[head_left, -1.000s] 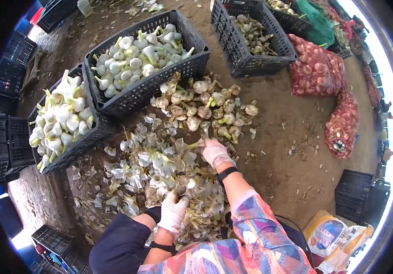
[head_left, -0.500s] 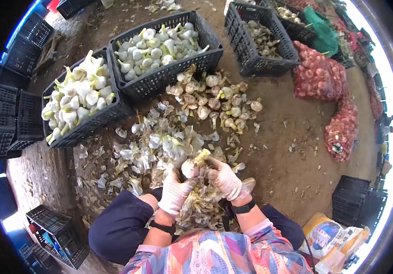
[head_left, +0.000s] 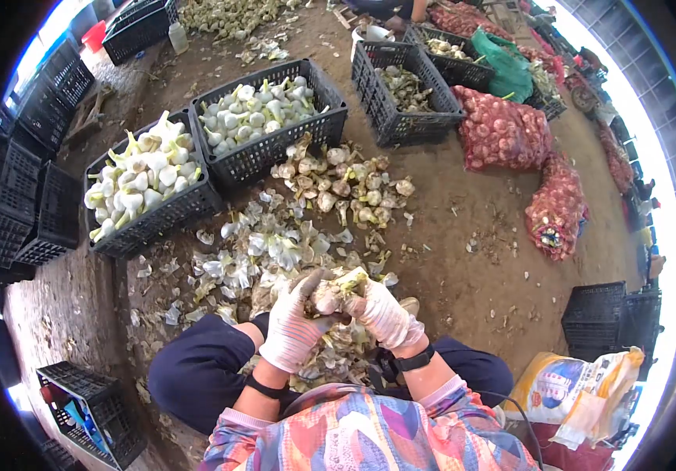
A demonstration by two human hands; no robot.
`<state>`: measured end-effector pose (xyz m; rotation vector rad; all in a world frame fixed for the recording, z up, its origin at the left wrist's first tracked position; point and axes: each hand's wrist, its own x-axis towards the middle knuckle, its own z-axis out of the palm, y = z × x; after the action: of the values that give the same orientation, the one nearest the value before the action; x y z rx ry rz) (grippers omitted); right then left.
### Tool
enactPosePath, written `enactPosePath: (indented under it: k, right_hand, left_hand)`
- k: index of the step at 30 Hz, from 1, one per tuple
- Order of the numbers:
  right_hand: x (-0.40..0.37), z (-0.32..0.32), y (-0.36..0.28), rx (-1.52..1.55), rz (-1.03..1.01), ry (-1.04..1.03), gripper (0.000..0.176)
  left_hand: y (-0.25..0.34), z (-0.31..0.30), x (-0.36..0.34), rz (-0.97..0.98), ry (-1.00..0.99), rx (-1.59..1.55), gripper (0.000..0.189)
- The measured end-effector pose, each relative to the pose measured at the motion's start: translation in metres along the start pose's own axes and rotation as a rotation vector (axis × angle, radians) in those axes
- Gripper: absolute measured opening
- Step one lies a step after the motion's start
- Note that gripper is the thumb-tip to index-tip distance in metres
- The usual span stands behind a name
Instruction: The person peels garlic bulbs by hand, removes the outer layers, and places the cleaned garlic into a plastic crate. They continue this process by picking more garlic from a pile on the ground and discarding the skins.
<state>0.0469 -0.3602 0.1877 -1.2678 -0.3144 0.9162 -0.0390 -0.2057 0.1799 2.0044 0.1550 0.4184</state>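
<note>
Both hands wear pale striped gloves and meet in front of my lap. My left hand [head_left: 294, 323] is wrapped round a garlic bulb [head_left: 327, 298] from the left. From the right, the fingers of my right hand [head_left: 378, 309] close on the same bulb near its yellow-green stem. Loose papery skins [head_left: 275, 243] lie on the ground beyond my hands, with more below them. A pile of unpeeled garlic [head_left: 342, 184] sits past the skins. Clean white bulbs fill a black crate [head_left: 279, 143] and another black crate [head_left: 157, 210] at the left.
Red net sacks of garlic [head_left: 504, 129] lie at the right, beside a crate of darker garlic [head_left: 408, 129]. Empty black crates [head_left: 598, 314] stand at the right edge, and others [head_left: 55, 212] at the left. A printed sack [head_left: 561, 392] lies at the lower right.
The view has tilted up and shows more of the far ground. My hands have turned slightly about the bulb, and my left fingers cover more of it.
</note>
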Motion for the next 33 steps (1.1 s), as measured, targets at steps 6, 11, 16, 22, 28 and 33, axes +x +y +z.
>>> enactPosePath:
  k: [6, 11, 16, 22, 28, 33]
  right_hand:
    - [-0.024, 0.013, -0.014, 0.069, -0.005, -0.022, 0.036]
    - [-0.030, 0.030, -0.005, -0.187, -0.287, 0.085, 0.025]
    - [-0.037, 0.027, 0.007, -0.205, -0.297, 0.139, 0.029]
    - [-0.054, 0.045, -0.007, -0.117, -0.310, 0.247, 0.029]
    - [-0.059, 0.042, 0.000, 0.389, -0.155, 0.058, 0.035]
    - [-0.060, 0.036, 0.000, -0.175, -0.296, 0.146, 0.030]
  left_hand:
    - [0.002, -0.010, -0.020, -0.241, -0.070, -0.389, 0.069]
    - [0.009, -0.021, -0.028, -0.475, -0.159, -1.002, 0.057]
    - [0.015, -0.012, -0.027, -0.618, -0.096, -1.283, 0.058]
    - [0.038, -0.005, -0.035, -0.311, 0.104, -0.690, 0.066]
    - [0.003, -0.020, -0.036, -0.522, -0.253, -1.478, 0.074]
    - [0.018, -0.025, -0.025, -0.559, 0.036, -0.750, 0.038]
